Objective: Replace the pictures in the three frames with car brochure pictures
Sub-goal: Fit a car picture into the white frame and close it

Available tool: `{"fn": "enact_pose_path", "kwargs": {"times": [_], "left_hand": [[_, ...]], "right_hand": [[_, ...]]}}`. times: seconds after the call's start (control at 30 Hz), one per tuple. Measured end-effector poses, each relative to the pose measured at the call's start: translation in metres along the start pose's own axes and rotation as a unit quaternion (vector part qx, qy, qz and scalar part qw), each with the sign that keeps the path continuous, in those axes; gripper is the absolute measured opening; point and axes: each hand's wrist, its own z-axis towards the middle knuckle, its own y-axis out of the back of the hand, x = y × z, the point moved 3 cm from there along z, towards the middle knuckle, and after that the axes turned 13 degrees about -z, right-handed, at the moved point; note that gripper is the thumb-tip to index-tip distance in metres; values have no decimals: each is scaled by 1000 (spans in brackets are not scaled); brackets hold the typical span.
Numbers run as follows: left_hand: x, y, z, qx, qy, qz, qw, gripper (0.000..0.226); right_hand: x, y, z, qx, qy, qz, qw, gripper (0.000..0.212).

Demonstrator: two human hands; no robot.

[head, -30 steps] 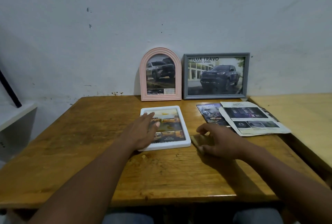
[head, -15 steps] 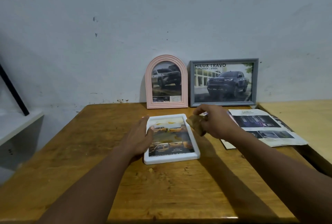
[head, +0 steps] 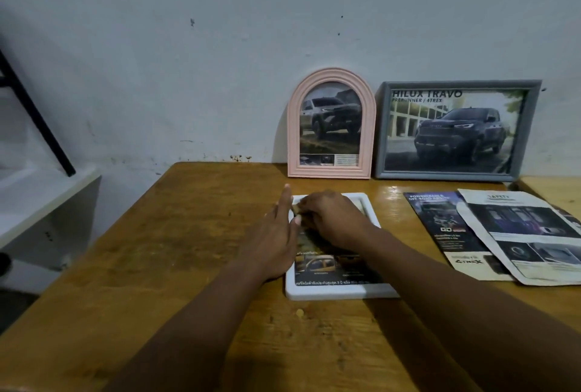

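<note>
A white rectangular plastic picture frame (head: 339, 292) lies flat on the brown wooden table (head: 157, 266), just right of the table's middle, with a yellow-toned car brochure picture (head: 327, 266) showing in its opening. Both hands are on it.

The left hand (head: 276, 240) rests at the frame's nine o'clock edge. Its fingers (head: 286, 195) are straight and close together, pointing toward twelve o'clock, and the thumb lies on the white rim.

The right hand (head: 333, 221) covers the frame's upper half, its fingers curled down toward ten o'clock. It seems to pinch a small tan object (head: 296, 208) right beside the left thumb. What that object is cannot be told.

At twelve o'clock from the flat frame, a pink arched frame (head: 368, 133) stands upright against the pale grey wall (head: 220, 45) and holds a picture of a pickup truck. Just beside it, toward one o'clock, a grey rectangular frame (head: 446, 175) leans on the same wall with a dark truck picture headed "HILUX TRAVO".

At three o'clock lie loose brochure sheets: a dark printed page (head: 440, 228), partly overlapped by a white-bordered page (head: 522, 234).

A small yellow crumb (head: 300, 313) sits on the wood at six o'clock, near the frame's lower left corner. Off the table at nine o'clock are a white shelf (head: 37, 196) and a slanted black bar (head: 34, 121).
</note>
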Motion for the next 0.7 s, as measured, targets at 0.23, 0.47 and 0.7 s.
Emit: {"fn": "enact_pose_path", "kwargs": {"times": [0.23, 0.47, 0.7], "left_hand": [[3, -2, 2, 15, 24, 39, 999, 67], [-5, 1, -3, 18, 43, 55, 997, 67], [-5, 2, -4, 22, 46, 63, 997, 66]], "right_hand": [[-7, -2, 4, 26, 51, -95, 994, 28], [-18, 2, -7, 27, 52, -21, 998, 37], [-25, -5, -20, 79, 67, -58, 993, 50]]}}
